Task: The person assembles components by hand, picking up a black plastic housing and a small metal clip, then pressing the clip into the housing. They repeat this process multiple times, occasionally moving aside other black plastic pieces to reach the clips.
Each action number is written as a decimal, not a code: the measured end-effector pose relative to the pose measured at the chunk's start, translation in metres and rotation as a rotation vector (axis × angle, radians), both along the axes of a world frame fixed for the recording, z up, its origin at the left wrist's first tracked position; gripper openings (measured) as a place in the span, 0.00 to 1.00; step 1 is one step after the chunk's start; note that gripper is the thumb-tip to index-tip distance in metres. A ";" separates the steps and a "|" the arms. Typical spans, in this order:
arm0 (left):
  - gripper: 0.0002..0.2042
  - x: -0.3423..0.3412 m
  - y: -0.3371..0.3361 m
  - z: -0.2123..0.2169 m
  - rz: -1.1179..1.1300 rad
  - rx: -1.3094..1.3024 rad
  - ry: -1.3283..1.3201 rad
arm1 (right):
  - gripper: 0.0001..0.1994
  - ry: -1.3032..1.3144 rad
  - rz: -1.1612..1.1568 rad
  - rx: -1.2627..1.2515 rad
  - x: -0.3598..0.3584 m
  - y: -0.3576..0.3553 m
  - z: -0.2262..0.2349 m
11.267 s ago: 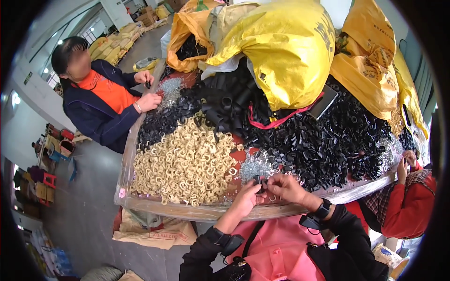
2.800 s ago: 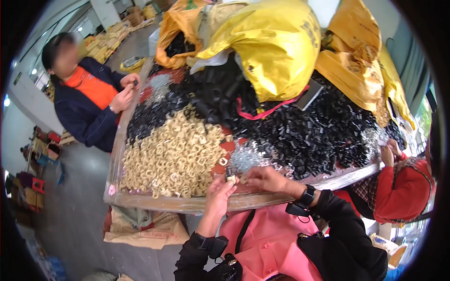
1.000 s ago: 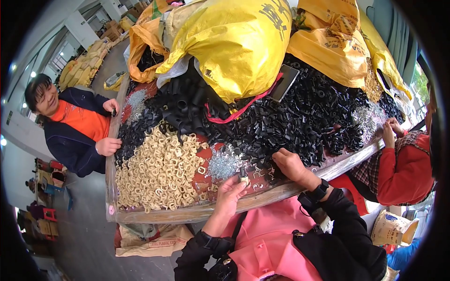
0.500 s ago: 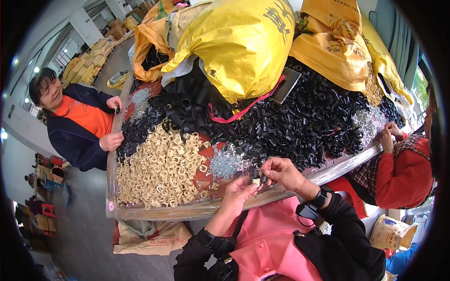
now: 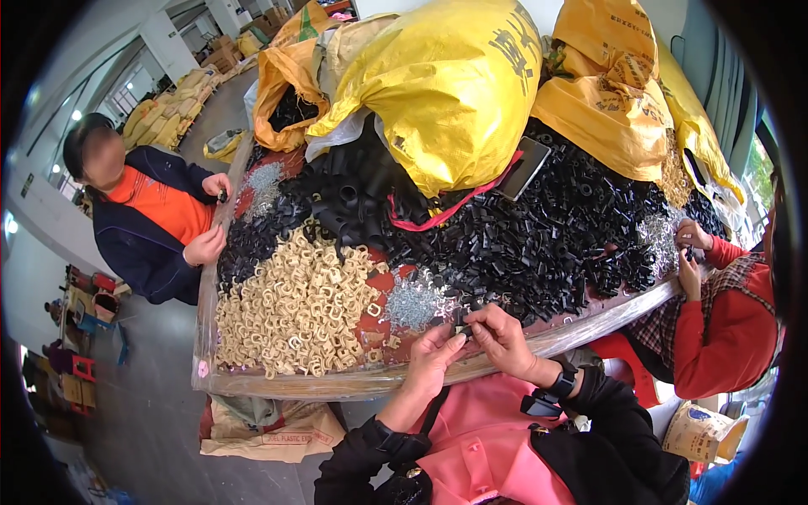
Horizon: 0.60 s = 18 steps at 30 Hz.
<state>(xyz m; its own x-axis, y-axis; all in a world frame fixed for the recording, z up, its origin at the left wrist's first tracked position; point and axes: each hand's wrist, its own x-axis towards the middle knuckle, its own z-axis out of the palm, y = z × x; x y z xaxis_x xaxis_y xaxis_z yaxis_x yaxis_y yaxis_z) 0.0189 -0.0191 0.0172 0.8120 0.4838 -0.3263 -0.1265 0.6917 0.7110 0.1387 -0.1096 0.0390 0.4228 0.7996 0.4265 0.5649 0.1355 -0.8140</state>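
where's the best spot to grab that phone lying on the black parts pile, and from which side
Probably by the two long edges of the dark phone, near its upper end, coming from above. It lies flat and tilted on the black plastic parts; its left side sits against the big yellow sack, so the exposed right edge and top corner likely give fingers the most room.

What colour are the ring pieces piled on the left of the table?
Cream-beige ring pieces, seen best in the head view.
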 end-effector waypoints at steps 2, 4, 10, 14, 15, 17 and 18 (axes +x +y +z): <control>0.09 -0.001 0.001 -0.003 0.023 -0.006 0.005 | 0.06 -0.045 0.040 0.001 0.000 0.000 0.004; 0.09 -0.001 0.004 0.001 0.038 -0.015 -0.024 | 0.08 -0.139 0.108 0.003 0.001 -0.001 0.011; 0.10 0.000 0.001 0.000 0.016 -0.017 -0.021 | 0.09 0.398 0.094 -0.075 -0.003 -0.006 -0.003; 0.10 -0.001 0.001 0.001 -0.008 -0.020 -0.050 | 0.11 0.229 0.076 -0.112 -0.002 -0.004 0.003; 0.10 -0.002 0.002 0.000 -0.011 -0.030 -0.040 | 0.11 0.149 0.072 -0.138 -0.002 -0.004 0.008; 0.10 -0.003 0.003 -0.002 -0.016 -0.050 -0.019 | 0.11 0.069 0.070 -0.165 -0.002 -0.003 0.008; 0.10 -0.003 0.003 -0.001 -0.016 -0.052 -0.019 | 0.12 0.028 0.062 -0.137 -0.001 -0.002 0.006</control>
